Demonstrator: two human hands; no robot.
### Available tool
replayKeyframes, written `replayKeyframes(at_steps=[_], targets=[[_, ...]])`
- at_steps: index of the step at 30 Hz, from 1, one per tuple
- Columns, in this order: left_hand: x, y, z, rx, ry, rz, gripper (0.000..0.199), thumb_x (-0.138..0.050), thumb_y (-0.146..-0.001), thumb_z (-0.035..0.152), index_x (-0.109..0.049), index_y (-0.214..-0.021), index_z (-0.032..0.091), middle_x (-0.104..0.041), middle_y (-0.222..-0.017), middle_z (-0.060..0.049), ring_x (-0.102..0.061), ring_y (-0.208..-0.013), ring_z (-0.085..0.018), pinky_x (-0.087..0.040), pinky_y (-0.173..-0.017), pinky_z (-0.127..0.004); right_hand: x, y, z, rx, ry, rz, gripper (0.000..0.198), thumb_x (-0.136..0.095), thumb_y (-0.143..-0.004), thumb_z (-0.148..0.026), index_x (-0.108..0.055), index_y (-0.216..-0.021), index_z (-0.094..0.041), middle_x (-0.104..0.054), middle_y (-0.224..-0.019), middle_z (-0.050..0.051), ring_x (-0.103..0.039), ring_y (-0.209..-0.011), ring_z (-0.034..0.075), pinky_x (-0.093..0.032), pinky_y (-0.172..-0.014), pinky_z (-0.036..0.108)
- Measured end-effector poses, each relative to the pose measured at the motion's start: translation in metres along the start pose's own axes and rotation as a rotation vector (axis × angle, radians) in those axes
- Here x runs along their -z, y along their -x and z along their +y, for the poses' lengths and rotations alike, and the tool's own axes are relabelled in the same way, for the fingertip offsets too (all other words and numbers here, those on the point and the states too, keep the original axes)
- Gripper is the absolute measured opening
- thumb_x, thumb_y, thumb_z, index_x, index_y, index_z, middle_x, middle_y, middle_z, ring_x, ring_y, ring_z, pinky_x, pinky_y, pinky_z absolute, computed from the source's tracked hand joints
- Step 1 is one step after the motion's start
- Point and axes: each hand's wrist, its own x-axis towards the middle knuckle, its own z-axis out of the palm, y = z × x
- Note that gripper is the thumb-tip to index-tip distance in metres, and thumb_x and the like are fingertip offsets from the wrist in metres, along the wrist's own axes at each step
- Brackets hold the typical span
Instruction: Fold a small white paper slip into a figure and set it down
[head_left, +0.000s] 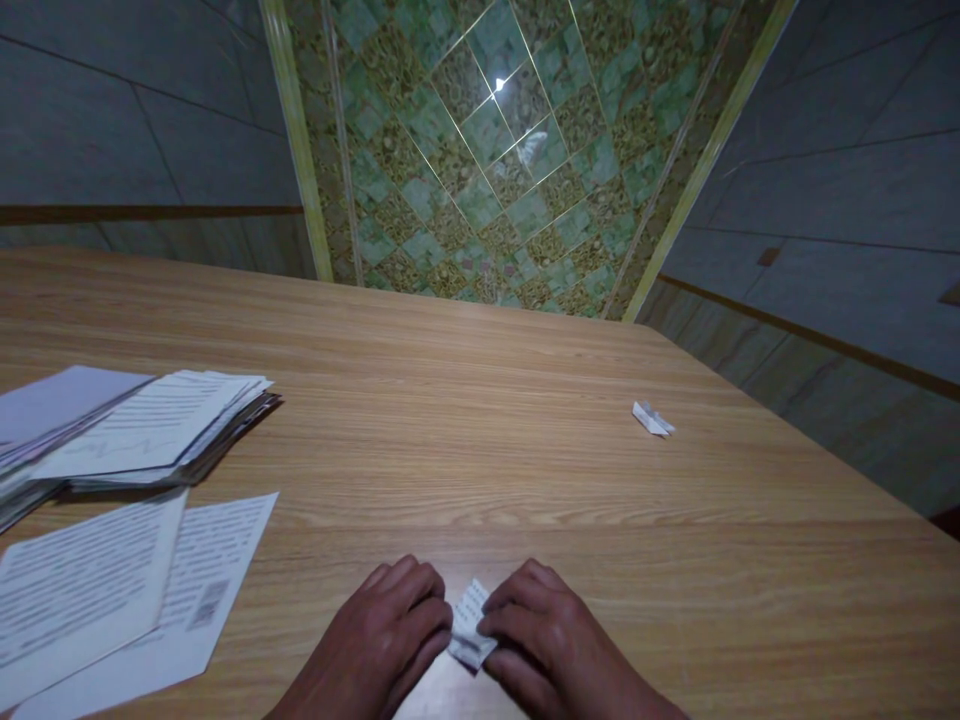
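Between my two hands, near the front edge of the view, is a small folded piece of printed paper (pixel 471 622). My left hand (pixel 397 625) grips its left side, the fingers curled together. On the other side, my right hand (pixel 536 630) pinches the paper's right edge with thumb and fingers. Fine print shows on the upper part, and creases run across the lower part. The fingertips hide both side edges of the paper.
A small folded paper boat (pixel 652 419) lies on the wooden table (pixel 450 430) at the right. To the left stands a thick stack of papers (pixel 165 420), with loose printed sheets (pixel 90 590) in front. Beyond the table are floor tiles (pixel 495 170).
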Motion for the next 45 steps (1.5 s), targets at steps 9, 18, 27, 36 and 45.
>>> replayKeyframes(at_steps=[9, 18, 27, 36, 45], targets=[[-0.003, -0.004, 0.008, 0.18, 0.01, -0.04, 0.016, -0.052, -0.096, 0.01, -0.062, -0.092, 0.021, -0.065, -0.097, -0.004, -0.06, -0.086, -0.023, -0.048, -0.077, -0.037, -0.012, -0.002, 0.002, -0.109, 0.037, 0.097, 0.014, -0.072, -0.09, -0.01, -0.066, -0.087, -0.022, -0.069, -0.091, 0.001, -0.06, -0.089, 0.021, -0.046, -0.081, 0.033], [-0.003, -0.008, 0.007, 0.222, -0.055, -0.025, 0.008, -0.063, -0.092, 0.016, -0.065, -0.087, 0.021, -0.066, -0.098, -0.005, -0.062, -0.09, -0.026, -0.049, -0.079, -0.041, -0.019, -0.006, 0.0, -0.284, 0.129, 0.131, 0.02, -0.075, -0.088, -0.008, -0.061, -0.081, -0.02, -0.065, -0.091, 0.002, -0.057, -0.09, 0.023, -0.041, -0.083, 0.038], [0.001, -0.013, 0.009, 0.285, -0.05, -0.047, 0.012, -0.072, -0.089, 0.019, -0.064, -0.08, 0.022, -0.065, -0.093, -0.002, -0.062, -0.087, -0.026, -0.046, -0.077, -0.038, -0.026, -0.009, 0.002, -0.314, 0.166, 0.207, 0.025, -0.078, -0.083, -0.007, -0.058, -0.076, -0.021, -0.064, -0.089, 0.002, -0.057, -0.089, 0.025, -0.04, -0.081, 0.04], [0.004, -0.015, 0.01, 0.391, -0.034, -0.116, 0.014, -0.075, -0.088, 0.025, -0.064, -0.079, 0.022, -0.064, -0.091, -0.002, -0.061, -0.089, -0.026, -0.045, -0.078, -0.039, -0.03, -0.005, 0.004, -0.417, 0.155, 0.241, 0.029, -0.083, -0.078, -0.006, -0.059, -0.082, -0.022, -0.063, -0.091, 0.002, -0.056, -0.091, 0.026, -0.04, -0.084, 0.043], [-0.004, -0.004, 0.0, 0.113, -0.115, -0.032, 0.027, -0.071, -0.093, 0.015, -0.066, -0.114, 0.032, -0.065, -0.11, -0.002, -0.061, -0.098, -0.024, -0.046, -0.082, -0.035, -0.024, 0.001, 0.01, -0.387, 0.174, 0.228, 0.03, -0.081, -0.08, -0.003, -0.059, -0.083, -0.023, -0.064, -0.092, 0.001, -0.057, -0.091, 0.026, -0.041, -0.083, 0.042]])
